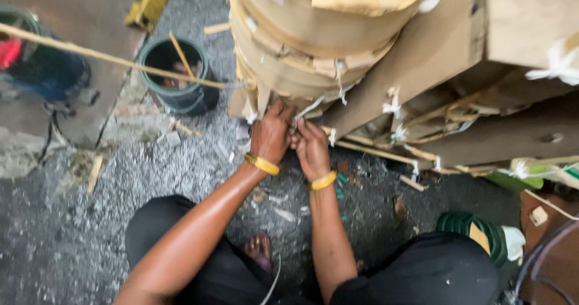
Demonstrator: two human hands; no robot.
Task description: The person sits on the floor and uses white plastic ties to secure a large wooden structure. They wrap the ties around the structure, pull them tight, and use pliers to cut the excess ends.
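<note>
While I am squatting on the gravel, my left hand and right hand are pinching a white strip together.
It is binding stacked cardboard hoops beside a green bucket.

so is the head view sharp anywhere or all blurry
Head view: soft all over from motion blur; the left hand and right hand at the white strip are clearest, the green bucket and left edge smear; lighting flat, no glare.

Soft, even daylight, weak shadows; the whole view is slightly motion-blurred, worst toward the left edge.
</note>
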